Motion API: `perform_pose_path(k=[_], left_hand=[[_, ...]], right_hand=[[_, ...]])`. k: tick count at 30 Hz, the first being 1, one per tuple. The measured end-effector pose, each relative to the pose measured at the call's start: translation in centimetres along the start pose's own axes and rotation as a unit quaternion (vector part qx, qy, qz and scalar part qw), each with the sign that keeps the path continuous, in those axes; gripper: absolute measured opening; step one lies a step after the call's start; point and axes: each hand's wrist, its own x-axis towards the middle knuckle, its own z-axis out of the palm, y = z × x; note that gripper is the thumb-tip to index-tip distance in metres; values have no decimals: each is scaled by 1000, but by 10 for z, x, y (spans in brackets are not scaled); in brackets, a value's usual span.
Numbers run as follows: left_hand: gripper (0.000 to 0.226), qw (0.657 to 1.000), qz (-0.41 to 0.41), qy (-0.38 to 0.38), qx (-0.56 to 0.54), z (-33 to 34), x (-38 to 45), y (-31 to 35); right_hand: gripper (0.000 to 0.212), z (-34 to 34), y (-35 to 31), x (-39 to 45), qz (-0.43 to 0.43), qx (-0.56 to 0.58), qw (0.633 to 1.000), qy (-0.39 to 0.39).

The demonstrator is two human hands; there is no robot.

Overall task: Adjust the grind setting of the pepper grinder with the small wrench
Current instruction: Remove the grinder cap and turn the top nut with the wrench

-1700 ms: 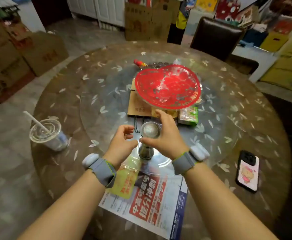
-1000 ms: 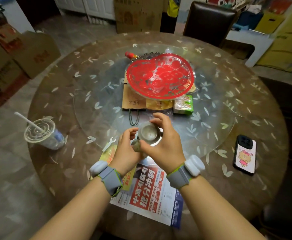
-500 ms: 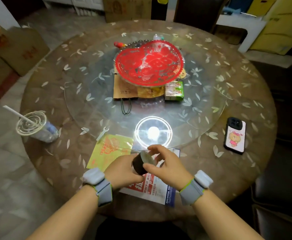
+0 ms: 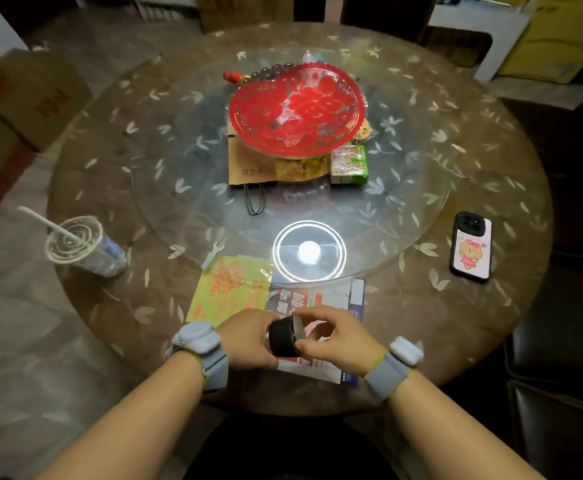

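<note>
Hands meet over the near edge of the round table (image 4: 490, 358), forearms angled inward from either side. Left hand (image 4: 248, 341) wraps the body of the pepper grinder (image 4: 283, 337), which lies tipped on its side above the printed flyer (image 4: 317, 368). Right hand (image 4: 338, 341) pinches the grinder's end between curled thumb and fingers. Small wrench (image 4: 212, 255) lies untouched on the table beside the far-left corner of the yellow packet (image 4: 227, 289), at the glass turntable's (image 4: 421, 220) near rim. Phone (image 4: 471, 247) rests toward the right edge, lidded cup (image 4: 82, 247) toward the left edge.
</note>
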Motion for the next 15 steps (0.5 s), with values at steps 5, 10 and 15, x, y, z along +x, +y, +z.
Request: perform_pose_path(k=[5, 10, 15], left_hand=[[27, 1000, 3, 12, -28, -15, -10, -23], [27, 996, -18, 67, -62, -25, -10, -39], [33, 991, -27, 101, -79, -33, -7, -48]], right_hand=[[46, 14, -10, 7, 13, 126, 992, 6], [31, 23, -25, 19, 15, 203, 975, 90], [44, 22, -27, 34, -3, -64, 990, 126]])
